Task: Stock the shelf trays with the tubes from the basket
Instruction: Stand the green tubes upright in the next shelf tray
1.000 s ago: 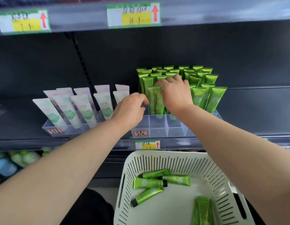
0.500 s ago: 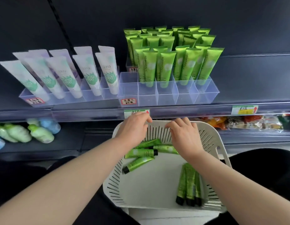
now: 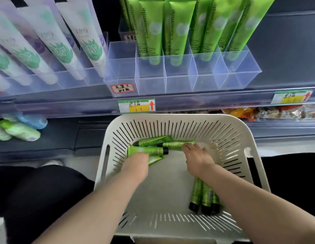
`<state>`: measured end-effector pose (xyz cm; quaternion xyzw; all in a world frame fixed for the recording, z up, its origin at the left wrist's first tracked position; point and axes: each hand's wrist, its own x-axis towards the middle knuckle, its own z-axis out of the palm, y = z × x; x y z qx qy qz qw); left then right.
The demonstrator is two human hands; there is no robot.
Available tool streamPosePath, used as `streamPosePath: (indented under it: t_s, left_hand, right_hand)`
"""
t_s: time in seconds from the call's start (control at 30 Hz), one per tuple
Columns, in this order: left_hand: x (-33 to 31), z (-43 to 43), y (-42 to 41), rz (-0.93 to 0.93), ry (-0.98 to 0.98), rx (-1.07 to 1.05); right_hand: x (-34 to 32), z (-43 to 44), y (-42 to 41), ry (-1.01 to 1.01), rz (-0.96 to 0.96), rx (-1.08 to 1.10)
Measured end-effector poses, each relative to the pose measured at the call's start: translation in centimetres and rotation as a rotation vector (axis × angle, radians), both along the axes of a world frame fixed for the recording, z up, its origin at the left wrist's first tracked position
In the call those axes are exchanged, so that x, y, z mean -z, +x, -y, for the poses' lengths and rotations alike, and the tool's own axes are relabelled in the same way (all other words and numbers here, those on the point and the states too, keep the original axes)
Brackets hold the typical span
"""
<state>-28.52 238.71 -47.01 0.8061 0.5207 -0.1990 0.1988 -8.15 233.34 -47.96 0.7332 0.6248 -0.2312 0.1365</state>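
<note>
- Both hands are down in the white basket (image 3: 179,117). I'm on the pick step, nothing lifted yet.
- Left hand (image 3: 135,164) sits knuckles-up over the far-left cluster, covering the low tube (image 3: 155,159). Its fingers are hidden under the hand, so I can't tell if it grips or only rests.
- Right hand (image 3: 197,158) is released, fingers stretched with the tips on the far tube (image 3: 177,143), not yet wrapped round it.
- The capped tube (image 3: 147,150) lies across the cluster between the hands and touches its neighbours. I'd take it or the far tube first, since they look to be on top.
- To do it well, I'd curl round the tube body mid-length, not the cap or the crimped end. One tube per hand so they don't slip.
- I'd lift straight up before swinging, since the basket wall is close behind the cluster.
- The spare tubes (image 3: 204,196) lie under the right forearm, so I'd leave them for a later pass.
- Target is the clear tray (image 3: 179,83) above, where the front cells look unfilled and the standing green tubes (image 3: 177,29) fill the rows behind.
- I'd put them in cap-down, leaning like the rest.
- The white tubes (image 3: 86,41) in the neighbouring tray aren't mine.
</note>
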Motion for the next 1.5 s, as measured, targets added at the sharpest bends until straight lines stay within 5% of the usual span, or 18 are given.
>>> streamPosePath:
  t_s: [0.37,0.6,0.77,0.97,1.17,1.5]
  left_hand:
    - [1.2,0.4,-0.1,-0.178,-0.045,0.029]
    - [2.6,1.2,0.2,-0.084,0.011,-0.078]
    - [2.9,1.9,0.2,-0.155,-0.023,0.049]
    - [2.7,2.0,1.5,0.048,-0.049,0.080]
    - [0.8,1.5,1.2,0.234,-0.015,-0.036]
    - [-5.9,1.3,1.3,0.599,0.218,-0.223]
  right_hand:
    - [1.6,1.3,0.3,0.061,-0.024,0.097]
    - [2.0,1.3,0.1,0.052,0.199,0.166]
    - [1.4,1.3,0.3,-0.024,0.227,0.097]
    - [-1.1,1.6,0.8,0.081,-0.067,0.343]
    - [-4.2,1.3,0.0,0.347,-0.221,0.277]
    - [-10.3,2.0,-0.7,0.638,-0.198,0.176]
